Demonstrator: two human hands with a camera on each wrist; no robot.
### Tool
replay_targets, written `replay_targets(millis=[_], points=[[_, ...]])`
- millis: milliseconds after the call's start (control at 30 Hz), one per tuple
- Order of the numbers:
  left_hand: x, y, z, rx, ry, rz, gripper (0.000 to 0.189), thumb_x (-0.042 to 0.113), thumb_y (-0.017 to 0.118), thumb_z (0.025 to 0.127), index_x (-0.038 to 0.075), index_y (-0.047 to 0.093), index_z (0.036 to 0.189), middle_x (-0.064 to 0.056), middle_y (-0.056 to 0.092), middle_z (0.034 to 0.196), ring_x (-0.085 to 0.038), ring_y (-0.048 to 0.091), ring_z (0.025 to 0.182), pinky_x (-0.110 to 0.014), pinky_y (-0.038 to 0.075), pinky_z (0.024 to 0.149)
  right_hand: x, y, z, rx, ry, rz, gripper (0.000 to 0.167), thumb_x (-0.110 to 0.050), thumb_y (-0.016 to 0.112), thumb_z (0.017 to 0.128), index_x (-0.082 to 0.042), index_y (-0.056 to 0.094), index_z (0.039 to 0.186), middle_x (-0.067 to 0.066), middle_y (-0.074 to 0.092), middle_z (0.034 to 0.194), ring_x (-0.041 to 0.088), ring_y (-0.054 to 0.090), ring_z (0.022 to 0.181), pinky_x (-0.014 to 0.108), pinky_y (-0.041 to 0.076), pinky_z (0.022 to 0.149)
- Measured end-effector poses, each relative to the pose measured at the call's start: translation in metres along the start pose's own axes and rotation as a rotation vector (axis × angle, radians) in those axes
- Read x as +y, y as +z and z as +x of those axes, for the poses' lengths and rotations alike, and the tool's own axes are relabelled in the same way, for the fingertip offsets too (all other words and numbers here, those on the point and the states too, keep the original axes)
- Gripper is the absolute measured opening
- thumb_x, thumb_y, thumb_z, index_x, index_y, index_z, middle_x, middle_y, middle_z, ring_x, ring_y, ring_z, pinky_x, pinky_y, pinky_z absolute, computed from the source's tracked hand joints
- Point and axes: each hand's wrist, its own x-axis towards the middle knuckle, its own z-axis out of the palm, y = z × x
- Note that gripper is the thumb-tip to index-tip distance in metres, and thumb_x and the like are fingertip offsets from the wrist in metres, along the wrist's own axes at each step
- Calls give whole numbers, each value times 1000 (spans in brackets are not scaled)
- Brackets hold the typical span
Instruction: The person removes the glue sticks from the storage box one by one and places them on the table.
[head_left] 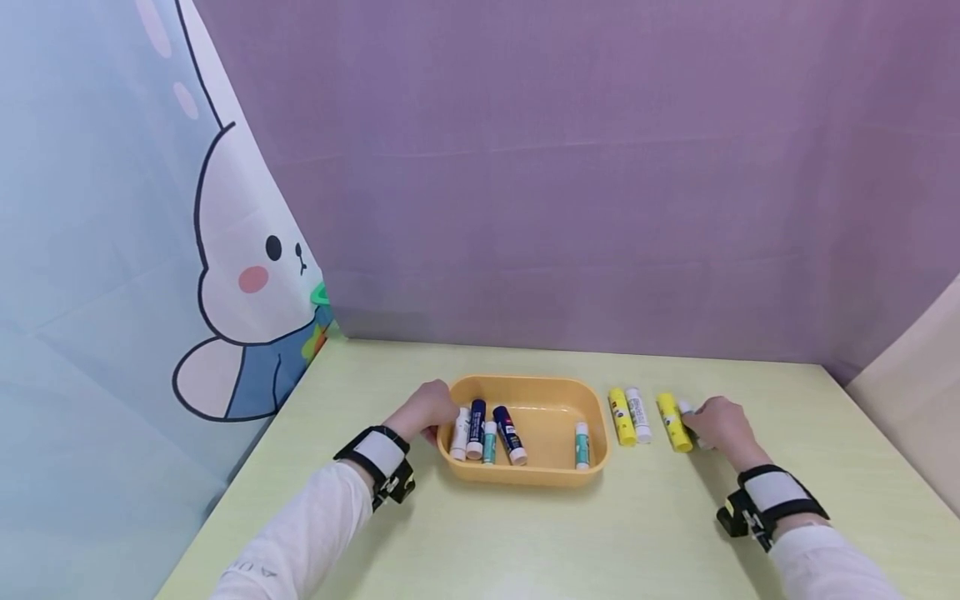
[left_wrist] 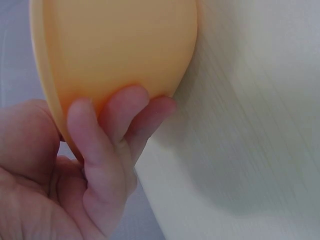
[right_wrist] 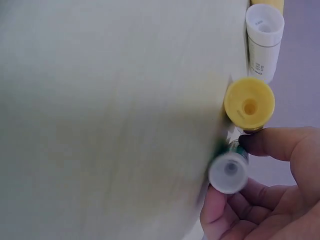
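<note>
My left hand [head_left: 427,408] grips the left end of an orange plastic basket [head_left: 525,476]. In the left wrist view its fingers press the basket's outer wall, with the thumb at the rim. On the table to the right, my right hand [head_left: 723,425] pinches a glue stick [right_wrist: 228,173] with a whitish end and a bit of green on its body, between thumb and fingers. Right beside it lies a yellow glue stick [head_left: 674,423]. Inside the basket are a white glue stick [head_left: 460,435], two navy ones [head_left: 510,435] and two small teal-and-white ones [head_left: 582,446].
Between the basket and my right hand, another yellow glue stick [head_left: 622,417] and a white one [head_left: 638,415] lie side by side on the pale table [head_left: 525,542]. A purple curtain [head_left: 562,183] hangs behind the table, and a cartoon-printed cloth [head_left: 97,292] at the left.
</note>
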Motion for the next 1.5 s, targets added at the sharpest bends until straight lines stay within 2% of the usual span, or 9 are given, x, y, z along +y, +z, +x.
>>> replay_targets(millis=[233, 833, 1133, 1500], points=[[0, 0, -2, -2, 9, 3, 25, 5, 51, 88, -8, 52, 109, -16, 59, 77, -23, 63, 47, -34, 58, 47, -3, 1, 0, -15, 1, -11, 33, -21, 58, 88, 13, 59, 87, 17, 59, 74, 18, 56, 56, 27, 49, 47], [1, -1, -5, 4, 16, -3, 24, 5, 50, 88, -9, 52, 108, -15, 59, 76, -23, 62, 47, -33, 57, 45, -7, 1, 0, -62, 43, 27, 35, -20, 60, 88, 14, 55, 98, 17, 57, 78, 16, 55, 59, 26, 52, 49], [-1, 0, -4, 0, 24, -21, 26, 6, 50, 89, -9, 51, 111, -16, 59, 78, -23, 62, 47, -35, 58, 47, -10, -6, 2, -126, 72, 4, 48, -26, 51, 93, 19, 50, 111, 18, 58, 82, 17, 56, 63, 26, 54, 53], [-1, 1, -3, 9, 22, -19, 27, 7, 51, 90, -8, 51, 113, -15, 59, 82, -23, 62, 48, -35, 58, 48, -18, -22, -4, -164, 27, -34, 54, -29, 46, 95, 22, 45, 116, 22, 59, 86, 24, 59, 72, 32, 56, 59]])
